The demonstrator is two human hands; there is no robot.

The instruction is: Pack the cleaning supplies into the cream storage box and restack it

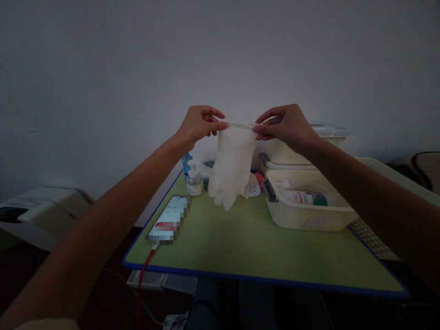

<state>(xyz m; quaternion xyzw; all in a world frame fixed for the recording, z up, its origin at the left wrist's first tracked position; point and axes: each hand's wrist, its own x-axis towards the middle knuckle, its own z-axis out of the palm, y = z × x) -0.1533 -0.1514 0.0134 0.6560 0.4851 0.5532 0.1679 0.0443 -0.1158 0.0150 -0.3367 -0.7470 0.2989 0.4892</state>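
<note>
A white disposable glove [232, 160] hangs fingers-down above the table, held up by its cuff. My left hand [203, 123] pinches the cuff's left edge between thumb and fingers. At the cuff's right edge, my right hand [284, 124] grips it the same way. The cuff is stretched taut between the two hands. Behind the glove, a clear pump bottle [195, 182] stands on the table, below my left hand.
On the green, blue-edged table [240, 247] a phone [170, 219] lies at left with a red cable [143, 272]. At right, a cream bin [309, 217] holds a labelled bottle [309, 198]. Behind it is a lidded box [285, 151]. A white wall rises behind.
</note>
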